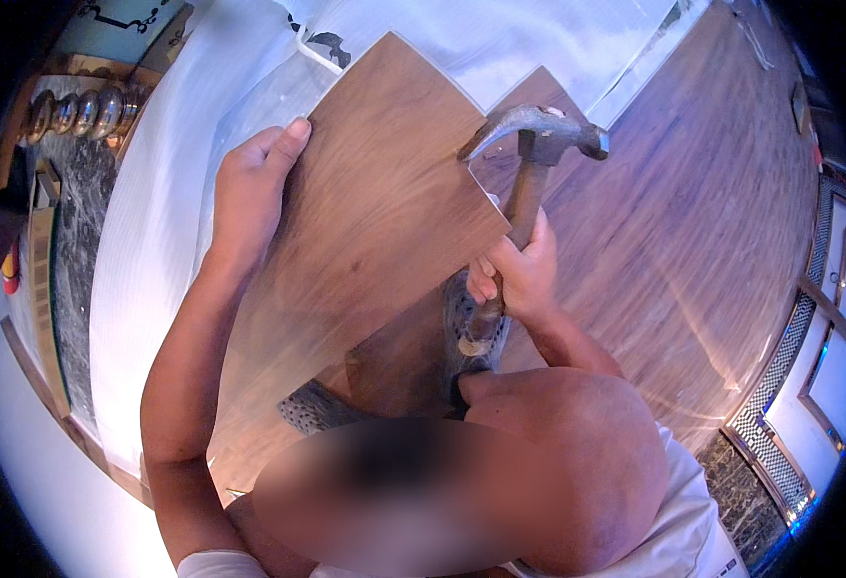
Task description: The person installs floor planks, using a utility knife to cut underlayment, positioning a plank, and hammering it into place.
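Plank spanned centre of frame. Left hand was on plank's left edge, left of centre. Right hand was right of centre, around handle of hammer; hammer head sat above it, claw overlapping plank's right edge. Floor filled right half. Sheeting ran along top and left. Shoes were lower centre, below plank.

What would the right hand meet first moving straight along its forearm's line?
Likely the wood-grain plank held by the left hand, though depth is unclear; the right hand grips a hammer.
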{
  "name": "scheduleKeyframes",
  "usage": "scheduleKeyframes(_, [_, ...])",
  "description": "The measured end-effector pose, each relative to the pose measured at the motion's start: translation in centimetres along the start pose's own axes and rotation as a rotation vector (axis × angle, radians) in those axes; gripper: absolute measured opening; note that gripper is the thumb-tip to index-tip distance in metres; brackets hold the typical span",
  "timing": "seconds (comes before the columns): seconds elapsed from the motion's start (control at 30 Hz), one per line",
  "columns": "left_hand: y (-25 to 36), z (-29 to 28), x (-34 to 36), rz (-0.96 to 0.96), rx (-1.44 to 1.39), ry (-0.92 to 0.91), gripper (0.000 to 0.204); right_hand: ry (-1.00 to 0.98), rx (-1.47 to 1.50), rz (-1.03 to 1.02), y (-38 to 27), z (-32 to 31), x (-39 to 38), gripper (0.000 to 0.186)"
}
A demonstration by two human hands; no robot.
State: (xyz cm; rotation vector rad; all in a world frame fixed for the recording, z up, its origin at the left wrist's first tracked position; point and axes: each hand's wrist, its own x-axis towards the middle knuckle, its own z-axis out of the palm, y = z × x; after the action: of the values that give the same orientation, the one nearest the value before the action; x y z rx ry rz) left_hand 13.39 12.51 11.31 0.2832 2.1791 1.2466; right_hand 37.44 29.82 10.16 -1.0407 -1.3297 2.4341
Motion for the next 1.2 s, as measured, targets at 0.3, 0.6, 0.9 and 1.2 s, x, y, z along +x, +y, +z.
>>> scheduleKeyframes(0.3, [2.0,-0.9,-1.1,-0.004,-0.039,-0.012,0.048,-0.118,0.152,0.04,-0.3,0.0,0.3,0.024])
scheduleKeyframes(0.6, [2.9,-2.1,-1.0,-0.001,-0.111,0.052,0.047,-0.198,0.29,0.117,-1.1,1.0,1.2,0.033])
scheduleKeyframes(0.9, [3.5,-4.4,0.3,-0.044,-0.074,0.036,0.046,-0.699,1.015,0.336,-1.6,2.2,2.6,0.023])
scheduleKeyframes(1.2, [2.0,-4.3,1.6,-0.011,-0.057,0.092,0.048,0.009,-0.027,-0.026,-1.4,-10.2,6.2,0.022])
